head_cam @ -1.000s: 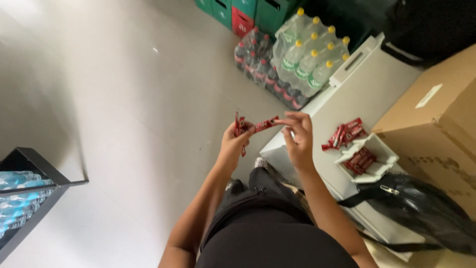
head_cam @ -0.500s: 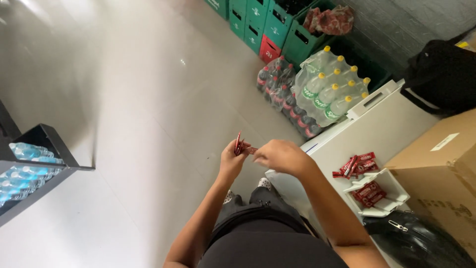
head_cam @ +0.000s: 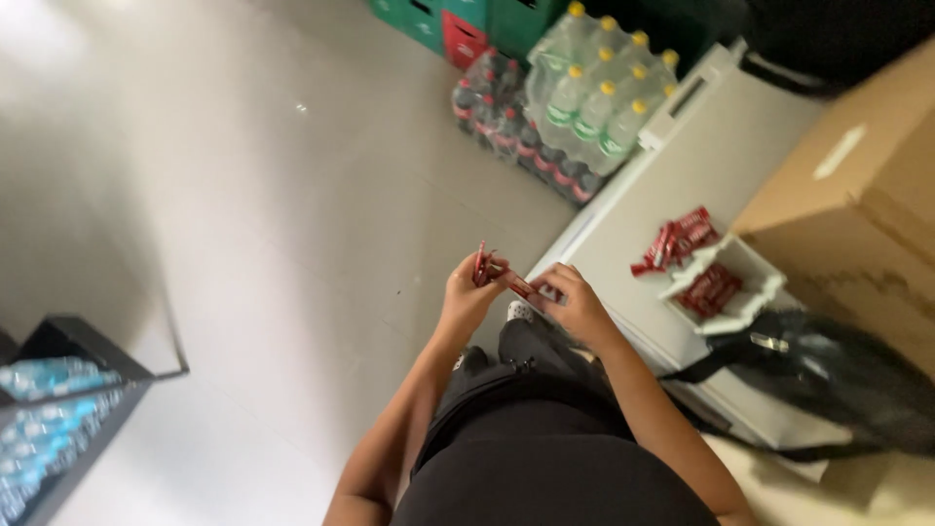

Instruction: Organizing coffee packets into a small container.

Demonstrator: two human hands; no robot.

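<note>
My left hand [head_cam: 466, 294] grips a small bundle of red wrapped snack bars [head_cam: 481, 264] held upright in front of me. Beside it, my right hand [head_cam: 575, 300] pinches one red bar [head_cam: 516, 282] and touches it against the bundle. Both hands hover above the floor just left of a white chest freezer [head_cam: 653, 175]. On the freezer lid lie more loose red bars [head_cam: 672, 239] and a small white open box [head_cam: 726, 292] with red bars inside.
Shrink-wrapped packs of bottles with yellow caps [head_cam: 594, 93] and dark bottles [head_cam: 502, 122] stand on the grey floor by green and red crates [head_cam: 458, 24]. A brown cardboard box [head_cam: 857, 195] and black bag [head_cam: 838, 375] sit right. A black shelf with blue bottles [head_cam: 49, 419] is at the left.
The view shifted and tilted. My hands stayed together at the bundle; the right hand has drawn a single bar out toward the right side of the bundle.
</note>
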